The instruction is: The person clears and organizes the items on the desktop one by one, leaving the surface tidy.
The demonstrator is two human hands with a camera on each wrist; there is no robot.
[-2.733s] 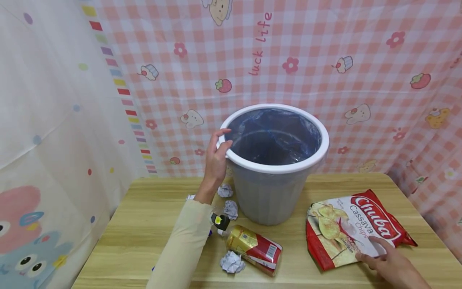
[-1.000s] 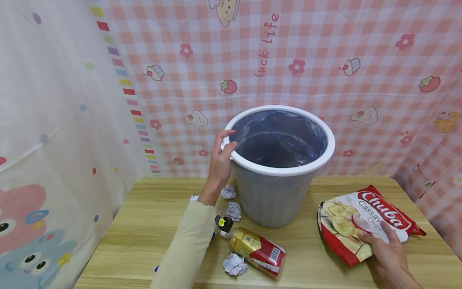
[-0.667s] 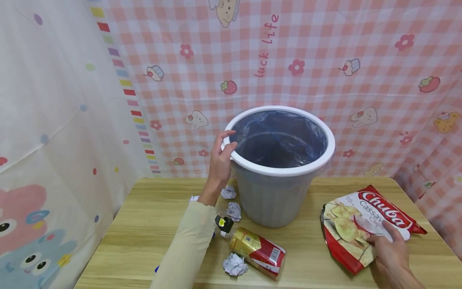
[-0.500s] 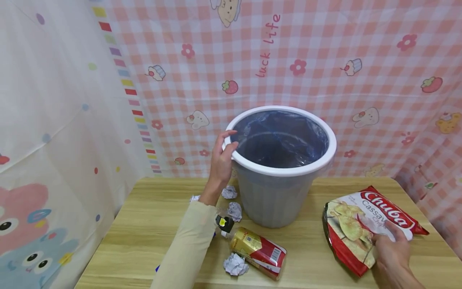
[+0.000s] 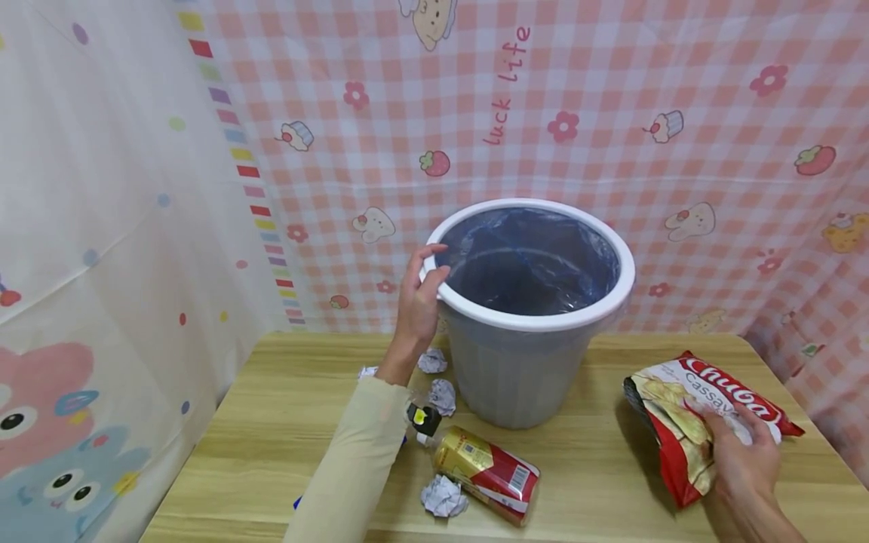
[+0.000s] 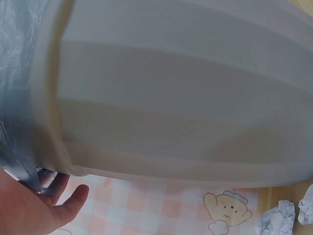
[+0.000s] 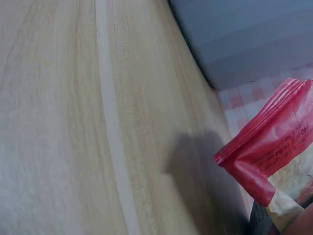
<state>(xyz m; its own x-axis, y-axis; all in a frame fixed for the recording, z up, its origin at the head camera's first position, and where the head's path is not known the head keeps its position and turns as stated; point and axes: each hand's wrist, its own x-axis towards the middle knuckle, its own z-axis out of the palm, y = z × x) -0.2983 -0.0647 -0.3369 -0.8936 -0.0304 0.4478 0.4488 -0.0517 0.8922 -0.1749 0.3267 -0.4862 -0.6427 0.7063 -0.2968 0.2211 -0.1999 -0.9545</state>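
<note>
My left hand [image 5: 416,309] grips the white rim of a grey trash bin [image 5: 519,369] at its left side, thumb and fingers round the edge. A bluish plastic liner [image 5: 543,264] lines the bin. In the left wrist view the bin wall [image 6: 171,98] fills most of the picture. On the right, my right hand [image 5: 750,460] holds a red and white cassava chip bag [image 5: 668,396], which creases under the fingers. The bag's red end [image 7: 279,147] stands off the table in the right wrist view, a shadow beneath it. Some of the right fingers are hidden.
A red and gold plastic bottle [image 5: 485,471] lies on its side before the bin. Several crumpled paper balls, one of them a paper ball [image 5: 443,496] by the bottle, lie on the wooden table [image 5: 271,407]. A checked curtain [image 5: 509,98] hangs behind.
My right hand has closed on the chip bag, which has shifted right, turned and folded, its near end tilting up. My left hand stays on the rim. The head view has moved slightly.
</note>
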